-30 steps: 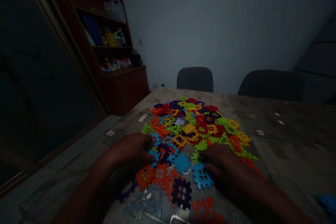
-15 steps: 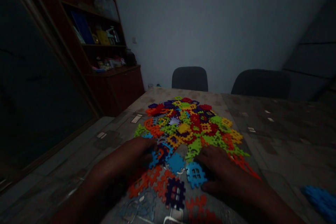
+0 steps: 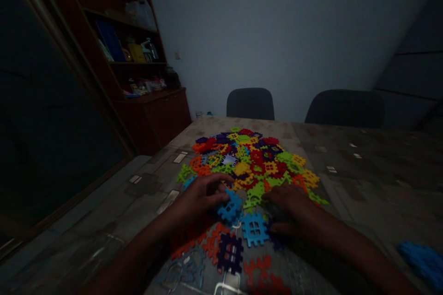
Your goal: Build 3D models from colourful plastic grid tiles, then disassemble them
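Observation:
My left hand [image 3: 209, 193] is closed at the thumb on a blue interlocking window piece [image 3: 230, 208], slightly tilted above the table. My right hand [image 3: 285, 205] is low over the table, thumb apart from its curved fingers, nearest to a green piece [image 3: 255, 195]. A dark purple piece [image 3: 277, 238] lies partly hidden under its thumb. Between the hands, a flat blue window piece [image 3: 255, 229] rests on the table. Closer to me lie a purple window piece [image 3: 230, 253] and orange pieces [image 3: 214, 242].
Beyond my hands spreads a heap of coloured interlocking plastic pieces [image 3: 258, 156] on the patterned table [image 3: 360, 184]. More blue pieces [image 3: 424, 262] sit at the right edge. Two dark chairs [image 3: 251, 103] stand behind the table, and a shelf cabinet [image 3: 155, 120] at left.
My left hand has moved right and now has a blue window piece, over where a solid blue one lay. The flat blue window piece shifted slightly left; a purple piece shows by my right thumb.

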`<move>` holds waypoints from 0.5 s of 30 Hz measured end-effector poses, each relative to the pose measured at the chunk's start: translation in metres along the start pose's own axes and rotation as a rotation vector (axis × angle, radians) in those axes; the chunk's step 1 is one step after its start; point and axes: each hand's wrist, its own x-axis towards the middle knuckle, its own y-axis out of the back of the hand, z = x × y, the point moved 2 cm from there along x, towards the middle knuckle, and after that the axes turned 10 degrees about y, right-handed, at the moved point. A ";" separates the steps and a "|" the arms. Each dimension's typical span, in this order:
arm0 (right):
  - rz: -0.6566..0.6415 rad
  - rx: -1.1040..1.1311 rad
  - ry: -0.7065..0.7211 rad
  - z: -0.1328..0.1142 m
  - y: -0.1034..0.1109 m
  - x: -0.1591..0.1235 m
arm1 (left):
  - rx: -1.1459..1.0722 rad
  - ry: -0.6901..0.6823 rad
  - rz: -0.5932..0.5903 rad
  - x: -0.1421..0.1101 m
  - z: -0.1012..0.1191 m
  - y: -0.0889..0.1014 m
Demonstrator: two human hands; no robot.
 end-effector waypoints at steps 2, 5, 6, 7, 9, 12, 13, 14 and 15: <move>0.002 0.002 -0.020 0.000 0.004 -0.002 | 0.057 -0.009 -0.032 0.005 -0.007 -0.011; -0.001 0.007 -0.026 -0.002 0.007 -0.003 | 0.259 -0.083 0.076 0.007 -0.008 -0.011; 0.006 -0.001 -0.021 -0.002 0.008 -0.003 | 0.332 -0.108 0.138 0.006 -0.006 -0.008; 0.011 -0.010 -0.014 -0.001 0.008 -0.002 | 0.407 -0.132 0.197 0.005 -0.003 -0.006; 0.018 -0.029 -0.004 0.001 0.008 -0.002 | 0.547 -0.172 0.265 -0.001 0.003 -0.007; 0.025 -0.047 0.001 0.005 0.007 -0.002 | 0.740 -0.166 0.270 -0.011 0.011 -0.018; 0.035 -0.051 -0.003 0.006 0.007 -0.002 | 0.803 -0.140 0.257 -0.014 0.012 -0.024; 0.050 -0.055 -0.005 0.007 0.006 -0.002 | 0.864 -0.106 0.243 -0.016 0.013 -0.030; 0.064 -0.058 -0.004 0.008 0.006 -0.003 | 0.920 -0.069 0.228 -0.018 0.012 -0.036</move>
